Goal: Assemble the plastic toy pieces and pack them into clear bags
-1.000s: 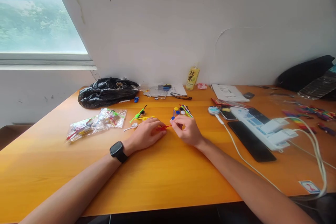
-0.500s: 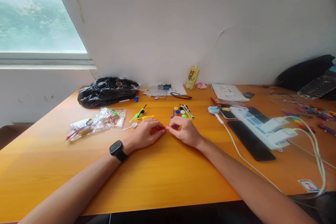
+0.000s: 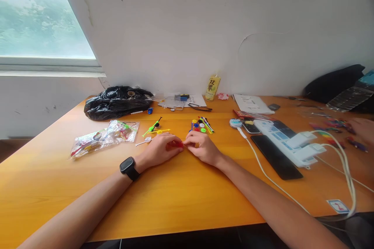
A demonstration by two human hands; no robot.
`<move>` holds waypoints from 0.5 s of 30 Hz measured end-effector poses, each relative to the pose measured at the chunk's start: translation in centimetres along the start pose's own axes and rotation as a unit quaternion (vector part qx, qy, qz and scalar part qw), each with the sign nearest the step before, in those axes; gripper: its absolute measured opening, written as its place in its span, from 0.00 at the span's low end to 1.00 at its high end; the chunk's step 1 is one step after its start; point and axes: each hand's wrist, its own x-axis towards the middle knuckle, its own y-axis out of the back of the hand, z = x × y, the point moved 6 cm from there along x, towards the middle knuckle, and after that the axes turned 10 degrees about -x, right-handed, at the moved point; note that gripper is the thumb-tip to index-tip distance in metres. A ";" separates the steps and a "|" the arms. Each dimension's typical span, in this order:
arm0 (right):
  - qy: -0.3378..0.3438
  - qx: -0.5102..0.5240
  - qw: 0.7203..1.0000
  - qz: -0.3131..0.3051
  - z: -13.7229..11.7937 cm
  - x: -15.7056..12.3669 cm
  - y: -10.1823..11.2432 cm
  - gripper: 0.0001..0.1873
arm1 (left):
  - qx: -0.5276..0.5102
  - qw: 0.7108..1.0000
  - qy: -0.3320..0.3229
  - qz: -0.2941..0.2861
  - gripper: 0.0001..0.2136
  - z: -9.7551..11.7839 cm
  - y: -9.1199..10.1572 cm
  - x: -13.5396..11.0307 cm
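Observation:
My left hand (image 3: 163, 149), with a black watch (image 3: 127, 165) on its wrist, is closed around a small red plastic piece (image 3: 177, 144). Fingers cover most of that piece, so its full shape is hidden. Fingertips of my right hand (image 3: 204, 149) pinch at the right end of it, touching or nearly touching the left fingertips. Just beyond my left hand lie a green toy part with a black end (image 3: 152, 127), a yellow stick-like part (image 3: 162, 131) and a white part (image 3: 143, 141). Several coloured discs (image 3: 202, 125) and thin sticks (image 3: 208, 125) lie behind my right hand.
Clear packets (image 3: 99, 140) and a black plastic bag (image 3: 117, 103) lie left. To the right are a power strip (image 3: 282, 142) with white cables, a black phone (image 3: 276, 157) and a round white device (image 3: 235, 123). Another person's hand (image 3: 362, 130) is by colourful pieces at far right.
More red shows inside my left hand, and both hands stay close together. At the far right another person's hand has come into view. The view has shifted slightly.

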 end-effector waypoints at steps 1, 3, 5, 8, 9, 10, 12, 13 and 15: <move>0.007 -0.004 1.000 -0.003 0.0 0.0 0.0 0.11 | 0.001 1.000 0.000 0.000 0.05 0.0 0.0 0.0; 0.020 -0.019 1.000 -0.013 -0.2 0.0 0.0 0.11 | 0.006 1.000 -0.001 -0.001 0.05 0.1 0.0 0.0; 0.031 -0.036 0.999 -0.021 -0.4 0.0 0.0 0.11 | 0.013 1.000 -0.003 -0.002 0.06 0.2 0.0 0.1; 0.041 -0.046 0.998 -0.028 -0.7 0.1 0.0 0.12 | 0.023 1.000 -0.014 0.003 0.08 0.5 0.1 0.1; 0.042 -0.045 0.998 -0.030 -0.7 0.1 0.0 0.13 | 0.025 1.000 -0.018 0.005 0.09 0.6 0.1 0.1; 0.041 -0.045 0.998 -0.033 -0.7 0.2 0.0 0.13 | 0.026 0.999 -0.020 0.006 0.09 0.6 0.2 0.1; 0.040 -0.047 0.997 -0.039 -0.6 0.1 -0.1 0.13 | 0.027 0.999 -0.018 0.003 0.09 0.6 0.2 0.1; 0.041 -0.050 0.997 -0.043 -0.6 0.1 -0.2 0.12 | 0.028 0.999 -0.015 -0.001 0.09 0.6 0.1 0.2; 0.044 -0.061 0.996 -0.049 -0.6 0.0 -0.3 0.12 | 0.031 0.999 -0.008 -0.009 0.08 0.6 0.0 0.3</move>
